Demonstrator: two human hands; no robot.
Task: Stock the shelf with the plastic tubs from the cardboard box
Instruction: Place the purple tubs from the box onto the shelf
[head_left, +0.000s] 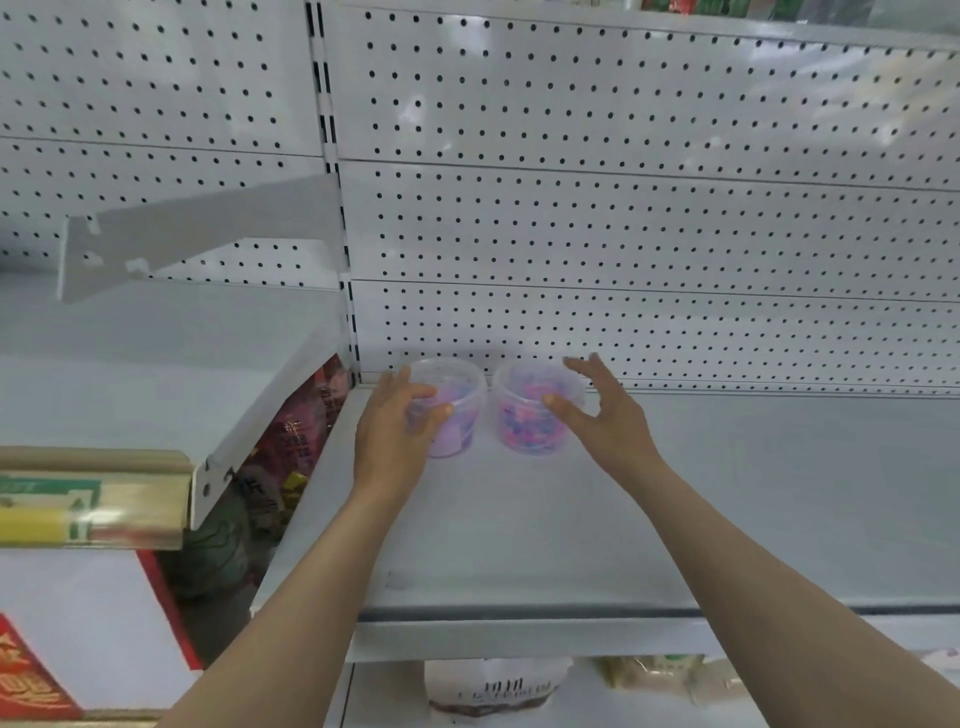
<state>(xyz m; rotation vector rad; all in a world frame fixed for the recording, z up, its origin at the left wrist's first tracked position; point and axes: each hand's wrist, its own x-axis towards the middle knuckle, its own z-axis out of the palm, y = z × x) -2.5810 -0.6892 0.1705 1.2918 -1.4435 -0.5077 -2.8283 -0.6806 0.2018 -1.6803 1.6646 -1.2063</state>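
We've got a wide white shelf (545, 530) with a pegboard back panel (623, 234), bare surface running off to the right and forward to the front lip, its left edge open. Two clear plastic tubs stand upright at the back, side by side and almost touching, just right of that edge. Our left hand (395, 431) curls its fingers round the left tub (457, 410), while our right hand (602, 410) spreads loosely, thumb against the right tub (524, 415).
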